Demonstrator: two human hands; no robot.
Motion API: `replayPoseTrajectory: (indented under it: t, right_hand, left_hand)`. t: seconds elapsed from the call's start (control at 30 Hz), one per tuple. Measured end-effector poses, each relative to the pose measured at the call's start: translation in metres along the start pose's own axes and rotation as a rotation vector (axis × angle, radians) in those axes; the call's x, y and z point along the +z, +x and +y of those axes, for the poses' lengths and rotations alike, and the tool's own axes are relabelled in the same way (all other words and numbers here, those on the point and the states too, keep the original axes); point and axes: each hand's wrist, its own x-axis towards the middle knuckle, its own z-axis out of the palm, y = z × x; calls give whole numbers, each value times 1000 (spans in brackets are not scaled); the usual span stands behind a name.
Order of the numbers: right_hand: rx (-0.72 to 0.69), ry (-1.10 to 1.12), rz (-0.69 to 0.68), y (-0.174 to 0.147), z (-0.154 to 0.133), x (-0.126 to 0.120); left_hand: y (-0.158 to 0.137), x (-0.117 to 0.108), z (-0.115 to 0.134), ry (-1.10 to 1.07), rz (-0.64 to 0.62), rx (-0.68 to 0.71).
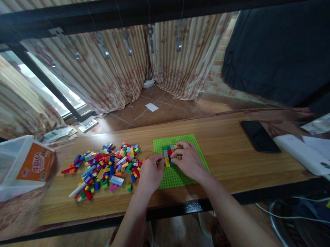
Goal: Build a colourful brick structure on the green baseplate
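Though the orange label (35, 163) on the plastic tub (3, 168) off the left edge of the tabletop (224, 152) has white Chinese characters, they're blurry and the tub's cut off. Midway between the side edges, right hand (189, 161) hides some building bricks (167, 162) on the green baseplate (174, 180), left hand (151, 173) beside them, both nearly pinched, can't tell if gripping anything

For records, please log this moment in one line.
left hand: at build; right hand: over build; build: on plate; pile: left of plate
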Motion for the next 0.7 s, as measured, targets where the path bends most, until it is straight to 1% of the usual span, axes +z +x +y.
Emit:
replayPoseTrajectory:
  t: [0.2,0.37,0.6,0.7]
  right_hand:
    - [11,97,13,5,7,-4]
    - [31,100,42,5,9,-1]
    - [44,64,37,4,5,3]
    - [50,63,27,5,6,2]
  left_hand:
    - [0,0,0,-11,13,6]
    - [-4,3,2,-1,10,69]
    - [-21,8,7,193,-7,169]
    - [-24,9,9,289,-23,183]
